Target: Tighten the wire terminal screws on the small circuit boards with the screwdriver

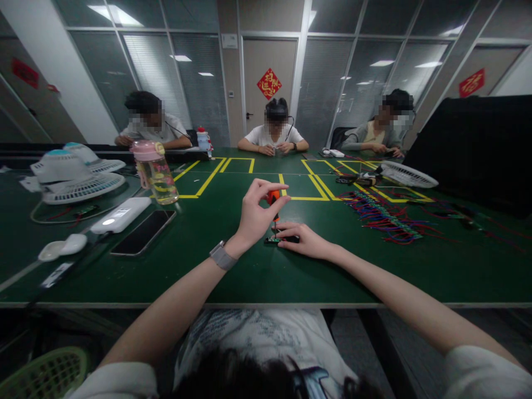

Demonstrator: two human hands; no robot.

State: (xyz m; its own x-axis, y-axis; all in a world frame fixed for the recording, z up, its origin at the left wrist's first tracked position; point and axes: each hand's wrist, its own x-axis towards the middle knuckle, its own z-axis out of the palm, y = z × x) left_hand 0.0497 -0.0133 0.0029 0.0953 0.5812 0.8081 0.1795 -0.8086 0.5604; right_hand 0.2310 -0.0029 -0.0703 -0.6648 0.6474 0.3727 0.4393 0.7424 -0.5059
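Note:
My left hand (260, 209), with a watch on its wrist, grips the orange and black handle of a screwdriver (273, 198). The screwdriver stands upright, its thin shaft pointing down at a small black piece with a green circuit board (272, 240) on the table. My right hand (305, 241) lies low on the table, its fingers holding that small piece from the right. Part of the piece is hidden beneath those fingers. Whether the screwdriver's tip sits in a screw is too small to tell.
Left of my hands lie a phone (143, 233), a white power strip (121, 215), a bottle (155, 174) and white fans (83, 180). Wired circuit boards (384, 219) lie to the right, near a black screen (482, 155). Several people sit across the green table (216, 282).

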